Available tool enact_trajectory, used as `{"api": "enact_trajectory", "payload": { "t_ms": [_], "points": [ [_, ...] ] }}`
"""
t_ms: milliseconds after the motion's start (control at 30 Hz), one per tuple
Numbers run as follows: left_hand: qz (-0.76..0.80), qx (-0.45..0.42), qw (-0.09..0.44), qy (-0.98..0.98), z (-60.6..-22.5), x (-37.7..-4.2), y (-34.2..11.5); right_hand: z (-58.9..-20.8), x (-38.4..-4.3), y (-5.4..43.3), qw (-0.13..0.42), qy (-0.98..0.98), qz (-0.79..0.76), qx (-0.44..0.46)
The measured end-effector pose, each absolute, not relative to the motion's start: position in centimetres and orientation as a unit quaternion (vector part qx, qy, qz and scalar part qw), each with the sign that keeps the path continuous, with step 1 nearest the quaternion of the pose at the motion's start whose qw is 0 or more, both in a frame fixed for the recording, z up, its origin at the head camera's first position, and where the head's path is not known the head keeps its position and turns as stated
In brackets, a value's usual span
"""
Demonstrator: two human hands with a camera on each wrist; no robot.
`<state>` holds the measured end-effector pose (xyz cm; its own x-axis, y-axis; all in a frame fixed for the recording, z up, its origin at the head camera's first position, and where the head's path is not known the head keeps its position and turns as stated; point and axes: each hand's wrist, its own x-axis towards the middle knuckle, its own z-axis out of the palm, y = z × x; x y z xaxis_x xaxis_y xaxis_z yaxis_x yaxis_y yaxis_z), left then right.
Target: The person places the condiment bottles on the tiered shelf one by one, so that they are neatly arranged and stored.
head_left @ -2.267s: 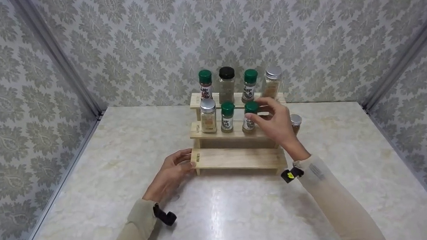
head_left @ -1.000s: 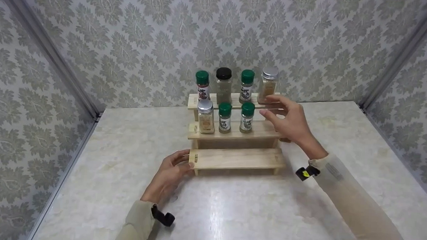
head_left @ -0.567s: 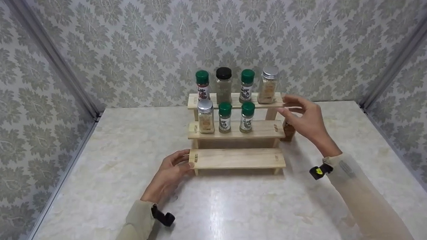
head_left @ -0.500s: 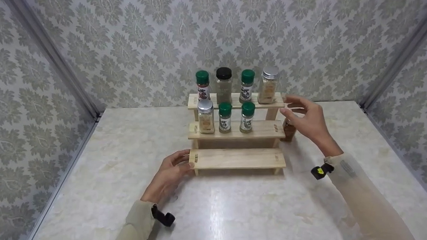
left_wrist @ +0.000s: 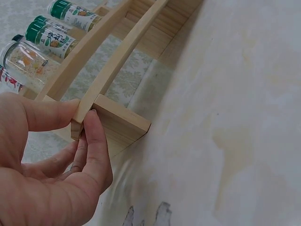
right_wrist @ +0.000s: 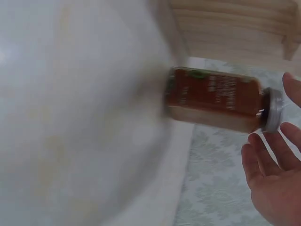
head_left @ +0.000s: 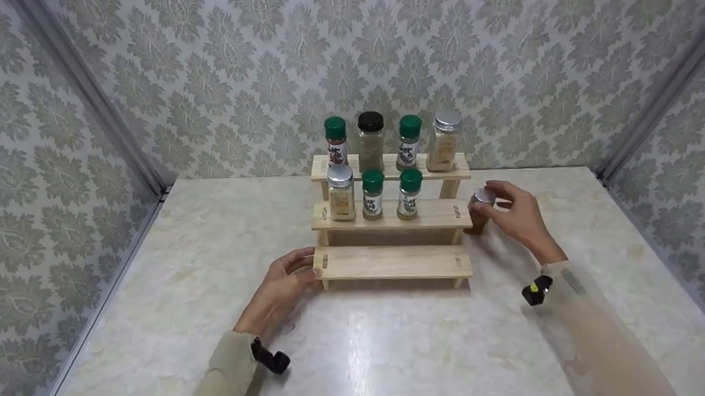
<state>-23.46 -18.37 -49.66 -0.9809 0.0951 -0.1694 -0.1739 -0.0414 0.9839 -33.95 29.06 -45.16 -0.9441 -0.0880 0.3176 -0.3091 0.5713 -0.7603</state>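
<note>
My left hand [head_left: 284, 284] pinches the left end of the lowest board of a three-step wooden rack [head_left: 394, 263]. In the left wrist view, the thumb of my left hand [left_wrist: 51, 165] lies on top of the board and the fingers are beneath. My right hand [head_left: 519, 220] is around the silver lid of a spice jar [head_left: 476, 222] standing on the table, right of the rack. In the right wrist view this jar [right_wrist: 214, 99] holds reddish-brown contents. The thumb and fingers of my right hand [right_wrist: 277, 188] spread on either side of its lid, with a gap at the thumb.
On the middle step stand a silver-lidded jar [head_left: 341, 194] and two green-capped jars [head_left: 373, 196]. The top step carries a green-capped jar [head_left: 335, 141], a black-capped jar [head_left: 371, 142], another green-capped jar [head_left: 408, 142] and a silver-lidded jar [head_left: 444, 142]. A patterned wall [head_left: 262, 87] rises behind.
My right hand has let go of the green-capped jar on the middle step, moved right, then lowered to the reddish-brown jar's lid. My left hand has stayed on the rack.
</note>
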Motion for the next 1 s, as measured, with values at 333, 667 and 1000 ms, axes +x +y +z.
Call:
{"api": "enact_trajectory", "payload": {
  "t_ms": [333, 667, 1000],
  "points": [
    [0.733, -0.019, 0.102, 0.673, -49.7, -23.3, -18.2, -47.1, -34.1, 29.6, 0.095, -0.865, 0.483, 0.095],
    [0.726, -0.029, 0.091, 0.682, -49.5, -23.5, -18.1, -45.6, -33.4, 29.3, 0.097, -0.853, 0.503, 0.101],
    [0.719, -0.018, 0.093, 0.689, -49.6, -23.3, -18.5, -41.7, -32.3, 29.7, 0.129, -0.842, 0.511, 0.116]
  ]
}}
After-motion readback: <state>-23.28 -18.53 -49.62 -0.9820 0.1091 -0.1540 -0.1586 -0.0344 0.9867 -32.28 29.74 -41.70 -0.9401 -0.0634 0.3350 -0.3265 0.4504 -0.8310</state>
